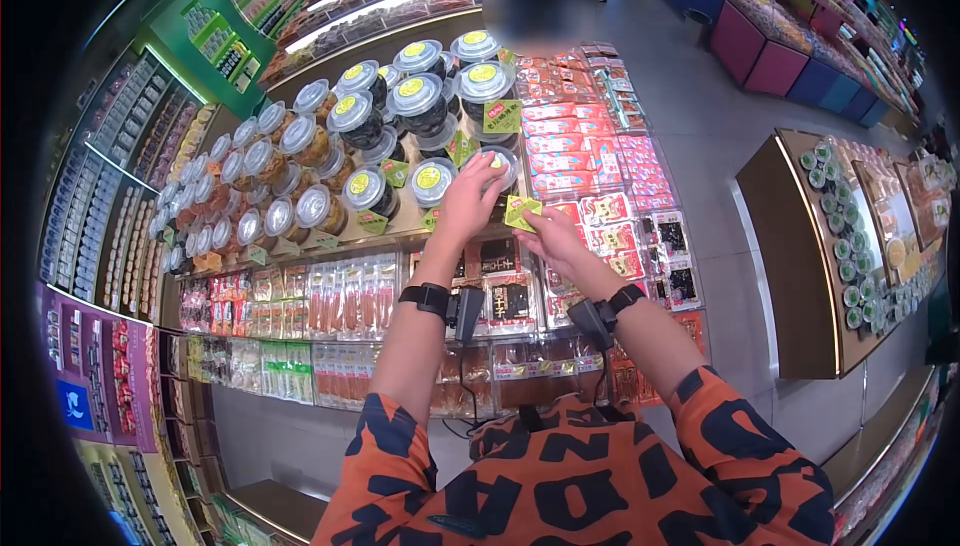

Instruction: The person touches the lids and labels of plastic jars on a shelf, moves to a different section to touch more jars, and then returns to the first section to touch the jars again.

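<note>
In the head view, the person's left hand [468, 201] reaches up to the tiered display and its fingers [487, 168] curl over the near edge of a clear jar [503, 174] with a yellow-green lid label, at the front right end of the rows. The hand touches the jar, but whether it truly grips it cannot be told. The right hand [552, 238] is just beside and a little lower, pinching a small green tag [521, 212] between thumb and fingertips. The tag is held in front of the shelf edge just below that jar. Similar tags [502, 116] stand among the other jars [418, 96]. Red packets [570, 136] lie flat to the right of the jars. Both wrists wear black bands [432, 298], and the sleeves [385, 446] are orange with dark letters.
</note>
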A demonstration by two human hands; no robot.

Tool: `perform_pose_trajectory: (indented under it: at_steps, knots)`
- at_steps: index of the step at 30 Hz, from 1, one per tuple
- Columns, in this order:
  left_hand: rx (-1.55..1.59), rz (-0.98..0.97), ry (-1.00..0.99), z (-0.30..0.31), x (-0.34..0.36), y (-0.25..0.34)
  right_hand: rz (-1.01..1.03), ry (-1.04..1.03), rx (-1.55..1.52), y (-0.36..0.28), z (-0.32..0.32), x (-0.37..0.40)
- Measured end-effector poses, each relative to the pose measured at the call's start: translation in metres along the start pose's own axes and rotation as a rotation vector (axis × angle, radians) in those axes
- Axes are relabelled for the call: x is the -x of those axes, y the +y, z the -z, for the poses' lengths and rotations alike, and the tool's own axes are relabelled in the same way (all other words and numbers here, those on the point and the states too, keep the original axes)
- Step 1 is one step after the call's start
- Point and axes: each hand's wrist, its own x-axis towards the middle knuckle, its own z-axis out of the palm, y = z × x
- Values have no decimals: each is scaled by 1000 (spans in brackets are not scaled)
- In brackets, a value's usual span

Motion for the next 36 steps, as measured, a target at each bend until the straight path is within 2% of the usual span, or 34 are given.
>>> perform_pose_trajectory:
  at_steps: [2,3,6,8,12,14,15,20,22,28,30,32,34,35,36]
  knots:
    - [16,-11,-14,1,0,-2,32,132,-18,8,1,-1]
    - [32,-21,-27,2,1,-3,29,129,-16,11,3,-2]
    - [34,-48,1,1,2,-3,121,70,-70,21,14,-13]
    - [39,-35,-7,1,3,-3,60,-163,-295,23,19,-20]
    - [33,-30,-21,1,3,-4,24,-162,-407,21,16,-9]
    - [42,-30,-17,1,3,-5,88,-129,-154,26,12,-6]
    - [52,-33,-17,1,3,-4,50,-127,-115,28,11,-8]
    - [56,-33,-10,1,3,-5,-53,-44,-119,40,9,-19]
    - [49,-34,-7,-1,3,-9,-239,-216,-111,40,9,-19]
    - [32,-10,-20,0,1,-11,-215,-189,287,35,5,-25]
    - [-46,-29,-30,0,1,-9,-224,-108,489,23,7,-21]
    - [-58,-39,31,-2,7,-1,-171,-90,614,8,18,-17]
    - [167,36,358,-6,17,10,82,-103,924,-8,40,-19]
    - [139,93,492,-9,22,16,232,-57,1028,-17,52,-25]
    - [146,94,498,-10,29,22,387,-10,1125,-28,56,-29]
